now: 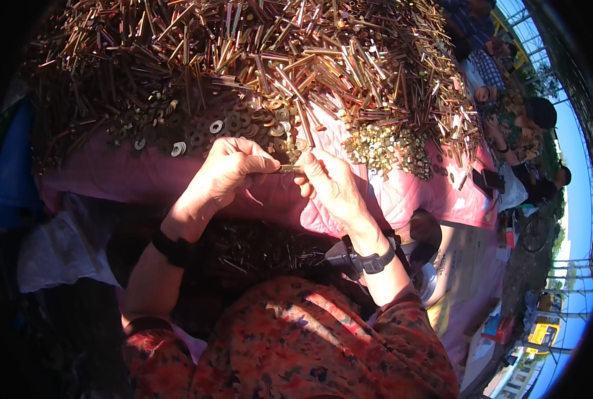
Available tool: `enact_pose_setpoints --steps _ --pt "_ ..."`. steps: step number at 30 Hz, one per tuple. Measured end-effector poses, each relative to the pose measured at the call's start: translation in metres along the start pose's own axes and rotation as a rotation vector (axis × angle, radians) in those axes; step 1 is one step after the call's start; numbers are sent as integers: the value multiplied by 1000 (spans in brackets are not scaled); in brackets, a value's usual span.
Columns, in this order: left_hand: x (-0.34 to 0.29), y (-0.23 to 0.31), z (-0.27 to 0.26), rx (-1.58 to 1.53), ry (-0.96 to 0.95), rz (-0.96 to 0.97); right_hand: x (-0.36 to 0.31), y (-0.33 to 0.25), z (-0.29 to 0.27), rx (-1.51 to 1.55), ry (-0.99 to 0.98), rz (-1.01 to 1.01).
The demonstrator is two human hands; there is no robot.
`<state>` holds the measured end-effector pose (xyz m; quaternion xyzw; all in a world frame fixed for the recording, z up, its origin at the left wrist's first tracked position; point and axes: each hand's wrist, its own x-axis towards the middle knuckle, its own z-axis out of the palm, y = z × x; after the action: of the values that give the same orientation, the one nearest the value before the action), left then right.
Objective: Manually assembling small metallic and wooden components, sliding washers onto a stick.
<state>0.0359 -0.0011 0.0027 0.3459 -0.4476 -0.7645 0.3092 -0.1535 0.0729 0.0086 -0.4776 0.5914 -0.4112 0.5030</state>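
Observation:
My left hand (226, 174) and my right hand (330, 186) meet over a pink quilted cloth (143, 179), fingertips pinched on the two ends of one short brass-coloured bolt (288, 169). Just beyond the fingers lies a patch of flat round washers (243, 126). Behind that rises a big heap of long brass-coloured bolts (256, 53). A cluster of small nuts (383, 149) sits to the right of my right hand. Both wrists wear dark bands, and my sleeves are red and patterned.
Below my hands a dark container (256, 249) holds more dark bolts. Other people (523, 120) sit along the table's right side. A phone-like dark object (489, 181) lies on the cloth near them. White fabric (57, 249) bunches at the left.

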Motion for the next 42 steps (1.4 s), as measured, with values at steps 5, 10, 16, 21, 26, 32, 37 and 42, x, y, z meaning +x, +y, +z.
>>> enact_pose_setpoints --steps 5,10,16,21,26,32,37,42 --pt "2 -4 -1 13 -5 -38 -1 10 -2 -616 147 -369" --pt "0 -3 -3 9 0 -54 1 3 0 -458 162 -529" --pt "7 14 -14 760 -164 175 19 7 -19 -473 103 -247" --pt "55 15 -72 1409 880 544 51 21 -28 -621 354 -345" --pt "72 13 -95 1286 896 414 60 33 -18 -886 266 -535" --pt "63 15 -102 401 696 328 59 36 -18 -936 225 -382" --pt "32 22 -68 -186 446 83 61 29 -17 -953 217 -339" --pt "19 19 -29 -258 350 46 57 25 -10 -783 376 -509"
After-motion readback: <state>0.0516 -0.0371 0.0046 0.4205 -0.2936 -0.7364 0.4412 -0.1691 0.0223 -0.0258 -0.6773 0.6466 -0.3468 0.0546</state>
